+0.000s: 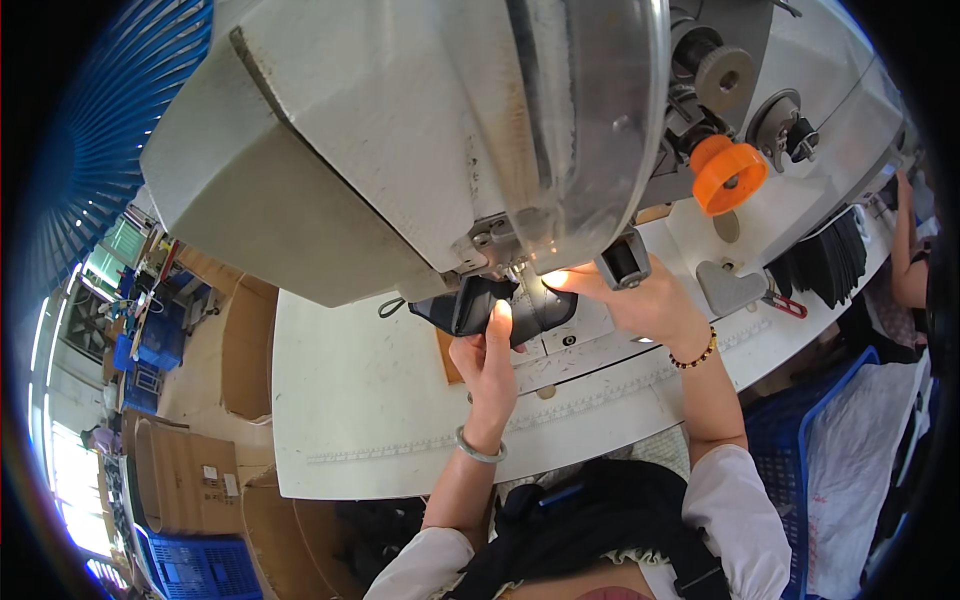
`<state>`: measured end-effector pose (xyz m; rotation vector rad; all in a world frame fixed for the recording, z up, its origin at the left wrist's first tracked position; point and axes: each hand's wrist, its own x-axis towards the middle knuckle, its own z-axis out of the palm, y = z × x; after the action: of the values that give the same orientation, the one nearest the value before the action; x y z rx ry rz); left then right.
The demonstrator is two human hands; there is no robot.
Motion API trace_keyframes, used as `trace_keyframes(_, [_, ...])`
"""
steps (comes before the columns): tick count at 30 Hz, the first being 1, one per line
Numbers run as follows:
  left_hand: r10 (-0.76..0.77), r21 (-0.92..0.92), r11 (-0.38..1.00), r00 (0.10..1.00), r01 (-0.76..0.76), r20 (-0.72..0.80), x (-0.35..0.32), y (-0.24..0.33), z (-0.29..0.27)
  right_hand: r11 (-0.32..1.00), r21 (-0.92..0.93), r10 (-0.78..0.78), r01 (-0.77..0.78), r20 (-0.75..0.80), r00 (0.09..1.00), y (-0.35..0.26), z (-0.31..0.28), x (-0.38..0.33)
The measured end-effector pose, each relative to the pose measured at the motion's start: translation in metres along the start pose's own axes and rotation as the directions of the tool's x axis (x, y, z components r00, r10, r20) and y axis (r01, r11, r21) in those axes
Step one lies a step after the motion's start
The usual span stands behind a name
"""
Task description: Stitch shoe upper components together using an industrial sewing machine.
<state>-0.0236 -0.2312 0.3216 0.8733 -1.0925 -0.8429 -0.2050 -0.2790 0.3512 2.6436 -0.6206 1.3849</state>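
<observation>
Black piece [490, 305] sits on the machine bed right under the sewing head [400, 140], at the needle area, lit by the work lamp. Left hand [488, 365] is flat on it from the near side, fingers extended, pressing rather than closed around it. Looks like it's pinning the piece down and steering it. Right hand [640, 300] is at the far edge of the piece beside the foot, fingertips pinching or nudging it. Can't tell which; the head hides the contact. One hand each side keeps the material taut and square to the needle.

Table [350, 400] is white, with a ruler strip along the front edge. Orange knob [728, 175] on the head's right. Stack of black pieces [825, 265] at right within reach, red snips [785, 305] beside it. Cardboard boxes [190, 470] on the floor at left.
</observation>
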Motion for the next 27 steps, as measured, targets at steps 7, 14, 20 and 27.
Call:
trace_keyframes(7, [0.012,0.008,1.0,1.0,-0.012,-0.012,-0.001,-0.001,0.0,0.999,-0.046,0.008,-0.009,-0.023,1.0,-0.001,-0.001,0.0])
trace_keyframes(14, [-0.009,0.004,1.0,1.0,0.009,0.013,-0.001,-0.002,-0.001,0.999,0.016,0.031,-0.03,-0.045,0.999,-0.003,-0.001,0.002])
trace_keyframes(20, [0.009,-0.026,1.0,1.0,-0.009,-0.022,0.001,-0.002,0.001,0.999,-0.049,0.004,-0.004,-0.02,1.0,-0.005,-0.004,0.002])
trace_keyframes(27, [-0.033,-0.07,0.997,0.999,0.032,-0.011,0.003,0.002,0.0,0.991,-0.131,0.014,-0.013,0.009,1.0,-0.01,-0.007,0.009])
